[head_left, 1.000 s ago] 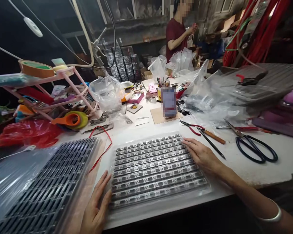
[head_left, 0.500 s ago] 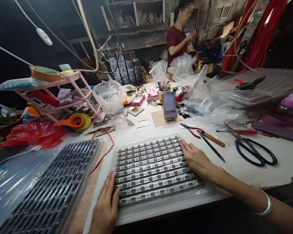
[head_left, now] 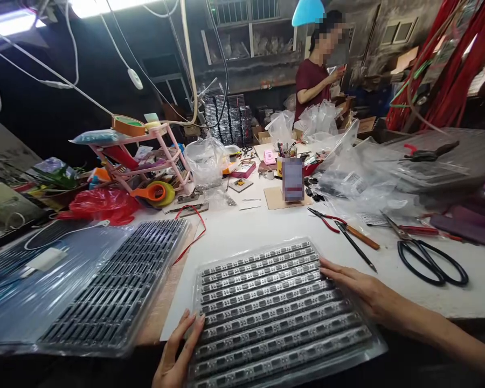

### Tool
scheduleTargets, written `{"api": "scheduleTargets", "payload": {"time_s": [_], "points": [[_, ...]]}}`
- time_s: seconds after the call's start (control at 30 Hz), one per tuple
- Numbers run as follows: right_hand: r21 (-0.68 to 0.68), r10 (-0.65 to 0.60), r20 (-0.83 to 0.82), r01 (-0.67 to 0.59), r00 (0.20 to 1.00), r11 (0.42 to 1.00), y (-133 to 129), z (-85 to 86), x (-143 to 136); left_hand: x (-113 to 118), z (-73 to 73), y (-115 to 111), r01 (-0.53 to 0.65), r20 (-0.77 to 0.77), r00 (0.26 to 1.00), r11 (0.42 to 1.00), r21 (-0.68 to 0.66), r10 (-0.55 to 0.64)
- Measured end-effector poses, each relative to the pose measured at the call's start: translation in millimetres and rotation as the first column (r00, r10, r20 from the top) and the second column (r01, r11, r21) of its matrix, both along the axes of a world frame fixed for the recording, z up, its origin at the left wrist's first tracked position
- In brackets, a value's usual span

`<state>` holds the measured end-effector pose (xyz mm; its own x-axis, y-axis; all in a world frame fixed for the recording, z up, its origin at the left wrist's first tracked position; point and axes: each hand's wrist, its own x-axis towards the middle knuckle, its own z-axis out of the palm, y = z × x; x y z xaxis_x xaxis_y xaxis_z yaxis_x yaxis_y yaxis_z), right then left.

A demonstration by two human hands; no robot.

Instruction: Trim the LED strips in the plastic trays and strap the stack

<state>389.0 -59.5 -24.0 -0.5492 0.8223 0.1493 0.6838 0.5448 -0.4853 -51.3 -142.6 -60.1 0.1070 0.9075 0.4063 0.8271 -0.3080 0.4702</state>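
Glossy clear plastic tray [head_left: 374, 350] — shiny metallic strips [head_left: 278, 311]

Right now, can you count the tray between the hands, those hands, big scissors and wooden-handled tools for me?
Tray: 1
Hands, left hand and right hand: 2
Big scissors: 1
Wooden-handled tool: 1
Total: 5

Rests L hand [head_left: 177, 353] at near half of tray's [head_left: 378, 346] L side, w/ thumb [head_left: 194, 333] against edge & fingers slightly bent, aimed twd. its far end. Lays R hand [head_left: 364, 288] along tray's R side, w/ fingers approx. straight, close tog., & touching edge; hides R thumb fr. view. Slants bare R forearm [head_left: 440, 330] out to R of tray.
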Motion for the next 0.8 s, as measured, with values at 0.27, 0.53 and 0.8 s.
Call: {"api": "scheduleTargets", "payload": {"time_s": [0.27,0.53,0.8], "points": [[0.127,0.043,0.234,-0.075,0.971,0.989,-45,-8.5,3,-10,-12.8,12,-0.002,0.039,0.999,1.0,0.013,0.002],[0.31,0.047,0.053,-0.062,0.997,0.949,-21,-18.1,14,-31,11.4,42,0.102,0.254,0.961,0.994,0.038,-0.109],[0.096,-0.527,-0.233,0.558,0.817,0.824,83,78.8,-25,19,101.3,165,-0.197,0.326,0.934,0.973,0.123,0.147]]}}
